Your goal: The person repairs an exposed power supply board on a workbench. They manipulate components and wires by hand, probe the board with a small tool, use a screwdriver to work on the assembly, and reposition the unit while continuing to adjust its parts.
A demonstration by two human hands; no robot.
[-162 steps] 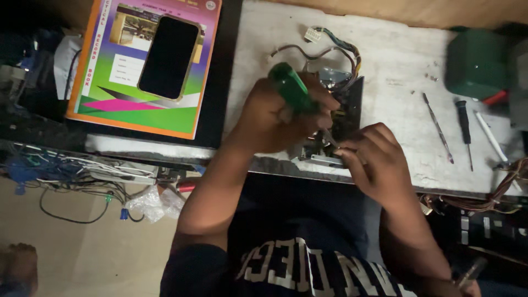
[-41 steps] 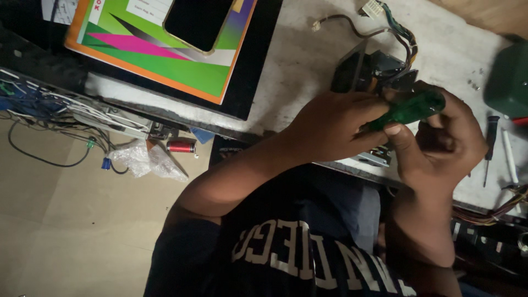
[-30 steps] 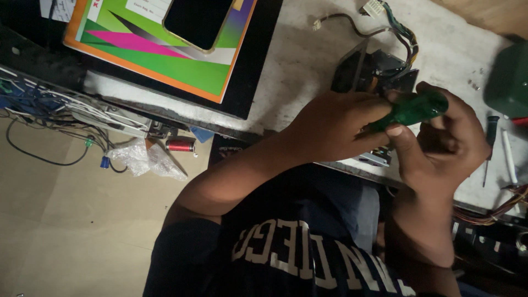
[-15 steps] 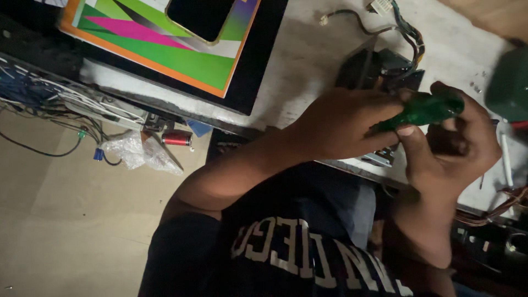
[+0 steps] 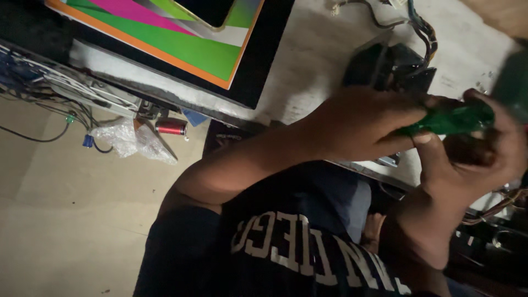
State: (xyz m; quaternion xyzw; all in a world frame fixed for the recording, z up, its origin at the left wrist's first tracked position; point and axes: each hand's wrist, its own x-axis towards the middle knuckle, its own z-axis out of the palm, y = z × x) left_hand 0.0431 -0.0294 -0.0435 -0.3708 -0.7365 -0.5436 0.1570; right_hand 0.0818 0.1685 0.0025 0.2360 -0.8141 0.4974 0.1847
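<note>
A green-handled screwdriver [image 5: 451, 120] lies across both hands at the right of the head view. My left hand [image 5: 363, 124] grips its handle from the left. My right hand [image 5: 467, 159] closes around the same handle from below and the right, fingers curled over it. Just behind the hands sits a black electronic unit [image 5: 385, 66] with a bundle of coloured wires [image 5: 418, 25] rising from it, on a pale worn bench top [image 5: 313, 49]. The screwdriver's tip is hidden by my hands.
A colourful green, pink and orange booklet [image 5: 181, 38] lies on a black slab at the upper left. Under the bench edge are cables [image 5: 49, 91], a crumpled plastic bag [image 5: 129, 140] and a small red cylinder [image 5: 170, 127]. A dark green box shows at the right edge.
My view has drifted so the booklet slid up and left. Both hands shifted slightly right, still closed on the green screwdriver. 5.4 s ago the screwdriver stood upright over the black unit.
</note>
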